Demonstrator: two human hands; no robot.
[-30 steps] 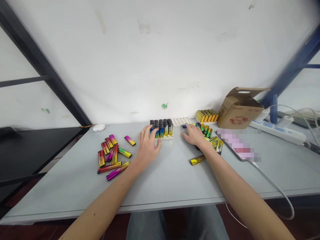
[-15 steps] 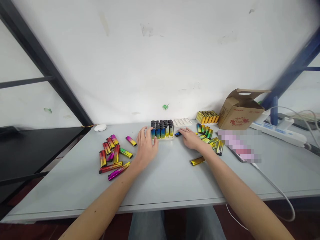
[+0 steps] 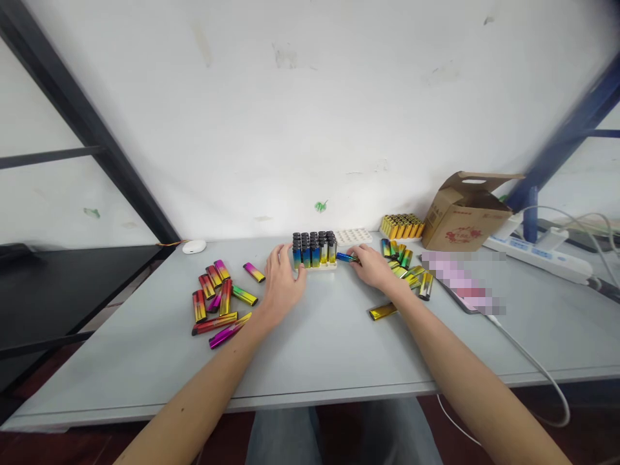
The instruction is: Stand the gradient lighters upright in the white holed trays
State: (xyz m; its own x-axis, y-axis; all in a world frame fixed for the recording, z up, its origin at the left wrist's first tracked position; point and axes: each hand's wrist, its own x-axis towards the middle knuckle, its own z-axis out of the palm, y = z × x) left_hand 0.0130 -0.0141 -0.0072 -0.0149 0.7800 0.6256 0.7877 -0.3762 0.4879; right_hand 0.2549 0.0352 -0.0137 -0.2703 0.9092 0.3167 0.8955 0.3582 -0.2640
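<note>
My right hand (image 3: 369, 266) grips a blue lighter (image 3: 345, 257) by one end, its fingers closed round it just above the table. To its left stands a white tray (image 3: 330, 266) with upright lighters (image 3: 314, 253) in rows, blue and yellow with black tops. My left hand (image 3: 283, 278) is beside the tray's left side, fingers apart and curved, the thumb near the front row; it holds nothing. Loose red, yellow and purple lighters (image 3: 225, 297) lie to the left of it. More loose lighters, yellow and green (image 3: 411, 279), lie by my right wrist.
An empty white tray (image 3: 354, 237) sits by the wall. Beyond it are a block of golden lighters (image 3: 403, 226), an open cardboard box (image 3: 465, 223) and a white power strip (image 3: 542, 258). A phone (image 3: 458, 284) with its cable lies at right, a white case (image 3: 194, 247) at left.
My right hand has taken hold of the blue lighter, which now shows between its fingers, and shifted slightly right. My left hand stays almost in place beside the tray.
</note>
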